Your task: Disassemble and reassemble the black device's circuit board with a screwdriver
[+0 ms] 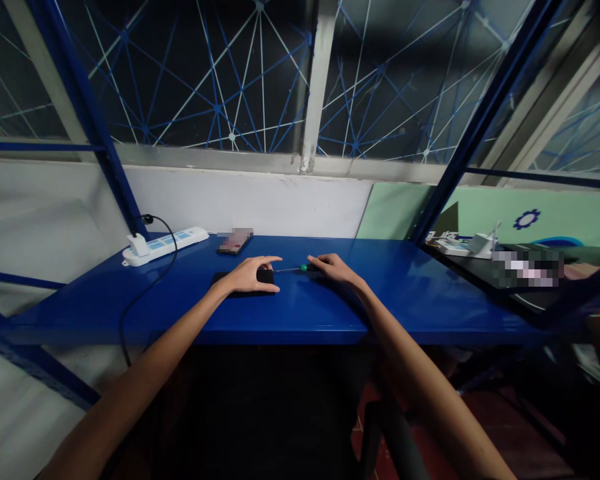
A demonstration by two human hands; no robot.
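Note:
My left hand (247, 275) lies across a flat black rectangular object (265, 276) on the blue table. Its thumb runs along the near side and its fingers reach over the far side, so the hand grips the object across its width. What kind of object it is I cannot make out. In my right hand (333, 268), the fingers are closed around a screwdriver (304, 268) with a green and dark handle. The thin metal shaft points left, its tip close to the black object's right end; whether they touch I cannot tell.
A white power strip (167, 247) with a plugged-in charger and black cable stands at the left. Behind my left hand lies a phone-like device (235, 240), partly blurred. Blue posts frame the table (300, 313). Another person's hand (580, 271) shows at the right, near a black surface holding white items.

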